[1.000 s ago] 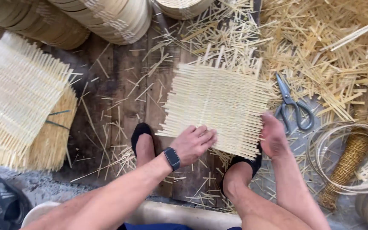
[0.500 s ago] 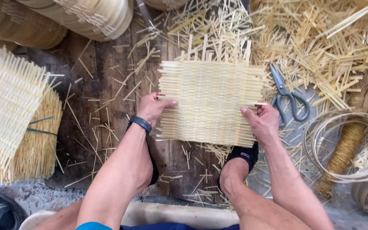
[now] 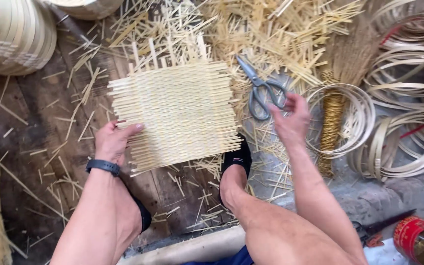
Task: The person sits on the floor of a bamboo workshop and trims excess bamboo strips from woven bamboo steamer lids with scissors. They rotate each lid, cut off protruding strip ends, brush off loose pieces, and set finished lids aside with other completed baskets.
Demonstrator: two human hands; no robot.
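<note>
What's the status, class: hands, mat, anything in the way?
Left hand grips woven mat edge. Right hand open at scissors. Cut strips litter floor.

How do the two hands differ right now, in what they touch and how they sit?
The left hand grips the woven bamboo mat at its left edge; the right hand is off the mat, reaching at the scissors. The left wrist wears a dark band; the right wrist is bare. Both are bare hands.

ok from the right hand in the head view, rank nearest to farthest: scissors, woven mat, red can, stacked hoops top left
1. Grey metal scissors, just left of the right hand.
2. Pale woven bamboo mat, centre.
3. Red cylindrical can, bottom right.
4. Stacked bamboo hoops, top left.
</note>
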